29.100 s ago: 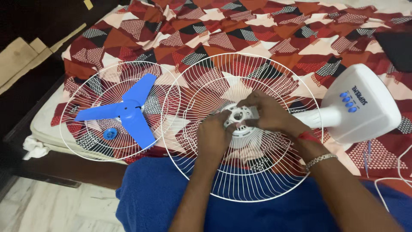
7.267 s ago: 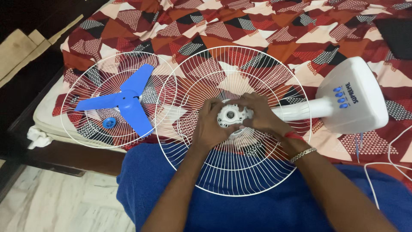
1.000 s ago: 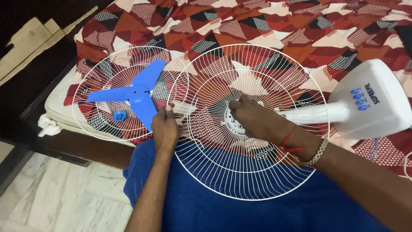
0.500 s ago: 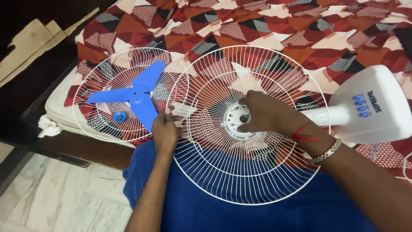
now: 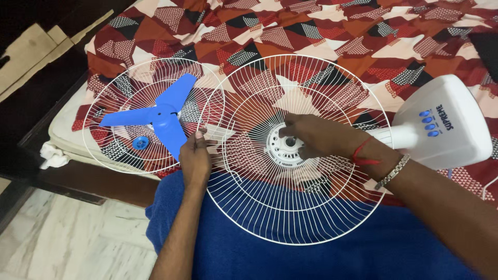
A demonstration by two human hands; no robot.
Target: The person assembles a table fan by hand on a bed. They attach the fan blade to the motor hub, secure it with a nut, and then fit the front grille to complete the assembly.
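A white wire fan guard [image 5: 270, 207] lies across my blue-clad lap and the bed edge, mounted on the white fan body [image 5: 441, 129]. My left hand [image 5: 195, 158] grips the guard's left rim. My right hand [image 5: 316, 136] rests at the white plastic hub [image 5: 282, 150] in the guard's middle, fingers closed around the centre part. To the left lies a second wire guard [image 5: 111, 88] with a blue three-blade fan blade [image 5: 161, 118] on it and a small blue cap [image 5: 139, 142] beside the blade.
The bed is covered by a red, black and cream patterned sheet [image 5: 321, 31]. A marble floor [image 5: 67, 238] lies at lower left, a dark bed frame [image 5: 31, 129] along the left. A white cord [image 5: 487, 189] runs at the right edge.
My right hand has shifted slightly on the hub while the left keeps its hold on the rim. The fan body and view have moved a little.
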